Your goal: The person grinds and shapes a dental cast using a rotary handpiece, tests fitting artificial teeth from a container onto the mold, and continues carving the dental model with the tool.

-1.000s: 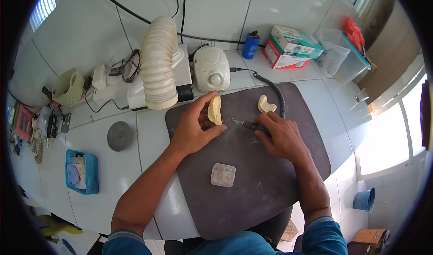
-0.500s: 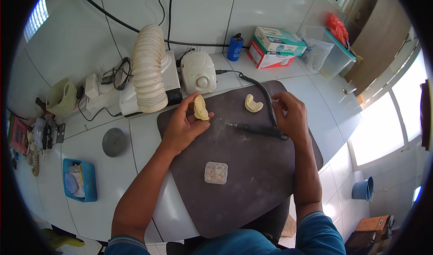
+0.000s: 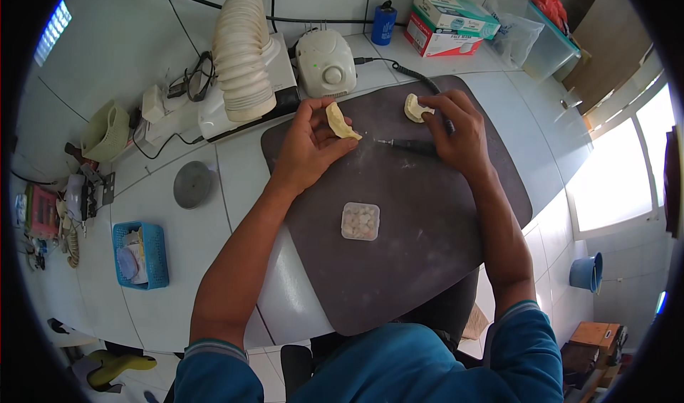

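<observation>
Nearest on the mat (image 3: 399, 275) is the box (image 3: 360, 221), then the handpiece (image 3: 415, 147). My left hand (image 3: 305, 145) holds one cast (image 3: 340, 122), tilted. My right hand (image 3: 462, 131) is at the other cast (image 3: 413, 109); I cannot tell if it grips. The step seems picking up, needing gentle pinch.

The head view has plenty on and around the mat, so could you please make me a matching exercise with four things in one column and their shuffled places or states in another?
Things
1. Left hand
2. Dark rotary handpiece
3. Clear square container
4. Blue perforated basket

Places or states
A. Filled with small pale pieces
B. On the white tiled counter, left of the mat
C. Holding a cream dental cast
D. Lying on the mat, metal tip pointing left

Right pairs: 1-C, 2-D, 3-A, 4-B
</observation>
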A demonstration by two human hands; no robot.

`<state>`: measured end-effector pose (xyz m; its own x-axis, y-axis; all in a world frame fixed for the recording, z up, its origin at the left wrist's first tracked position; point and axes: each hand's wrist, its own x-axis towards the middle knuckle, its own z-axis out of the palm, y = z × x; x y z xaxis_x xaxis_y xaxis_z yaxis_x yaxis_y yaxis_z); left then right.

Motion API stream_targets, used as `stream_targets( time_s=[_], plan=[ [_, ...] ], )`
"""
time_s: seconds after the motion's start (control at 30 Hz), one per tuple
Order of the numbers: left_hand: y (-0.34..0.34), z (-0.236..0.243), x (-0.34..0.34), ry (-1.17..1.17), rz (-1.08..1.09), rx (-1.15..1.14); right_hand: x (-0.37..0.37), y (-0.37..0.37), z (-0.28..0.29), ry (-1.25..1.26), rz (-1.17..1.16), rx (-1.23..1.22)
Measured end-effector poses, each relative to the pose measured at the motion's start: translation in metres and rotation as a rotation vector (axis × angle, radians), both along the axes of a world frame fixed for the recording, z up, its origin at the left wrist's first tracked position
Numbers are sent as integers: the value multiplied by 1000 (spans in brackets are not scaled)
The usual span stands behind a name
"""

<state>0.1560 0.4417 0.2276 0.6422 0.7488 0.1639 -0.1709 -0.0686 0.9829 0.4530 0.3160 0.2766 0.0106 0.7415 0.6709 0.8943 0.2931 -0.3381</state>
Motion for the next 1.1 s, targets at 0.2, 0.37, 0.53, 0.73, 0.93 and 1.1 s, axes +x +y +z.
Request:
stream_targets(
  time_s=[0.2,0.37,0.53,0.73,0.93,1.1],
  plan=[
    [1,-5,0,-35,-34,11,-52,2,6,63,254,-168],
    [2,-4,0,-46,-23,50,-83,11,0,147,284,-206],
    [4,-5,-3,-99,-93,-1,-72,10,-13,96,239,-74],
    [6,-4,-2,-121,-83,-50,-80,-5,2,235,181,-87],
    [7,-4,0,-174,-23,-46,-93,-53,40,-107,466,-502],
    [6,-4,0,-140,-19,-64,-107,-50,25,-268,582,-635]
  ],
)
